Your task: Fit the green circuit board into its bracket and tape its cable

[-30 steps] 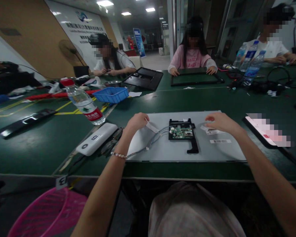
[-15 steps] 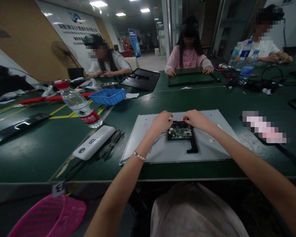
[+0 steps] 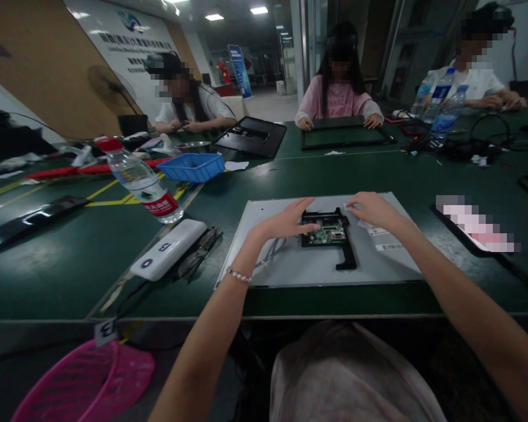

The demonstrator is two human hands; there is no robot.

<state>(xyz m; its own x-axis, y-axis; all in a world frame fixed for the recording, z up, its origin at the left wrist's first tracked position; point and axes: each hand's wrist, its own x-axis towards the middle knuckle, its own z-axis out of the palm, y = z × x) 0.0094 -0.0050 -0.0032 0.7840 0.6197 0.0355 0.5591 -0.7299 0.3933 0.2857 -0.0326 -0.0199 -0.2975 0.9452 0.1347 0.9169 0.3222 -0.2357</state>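
A flat grey metal panel [image 3: 286, 275], which looks like the back of a display, lies on the green table in front of me. On its middle sits a black plastic bracket [image 3: 347, 258] around a green circuit board [image 3: 330, 234]. My left hand [image 3: 286, 221] is open at the bracket's left side, fingers stretched out and thumb over the board's edge. My right hand [image 3: 375, 211] is closed in a pinch just right of the bracket's top corner. Something small and whitish shows at its fingertips, too small to name. Thin grey cables [image 3: 270, 253] run beneath my left hand.
To the left are a white power bank [image 3: 169, 251], eyeglasses [image 3: 199, 253], a water bottle [image 3: 147, 187] and a blue tray [image 3: 191, 169]. A phone [image 3: 473, 228] lies right. Across the table, a person holds a black frame [image 3: 347, 143]. A pink basket [image 3: 88, 381] stands below the edge.
My hands have moved apart from the bracket's top edge. The left has opened and come down over the board's left side; the right has shifted right, still pinched.
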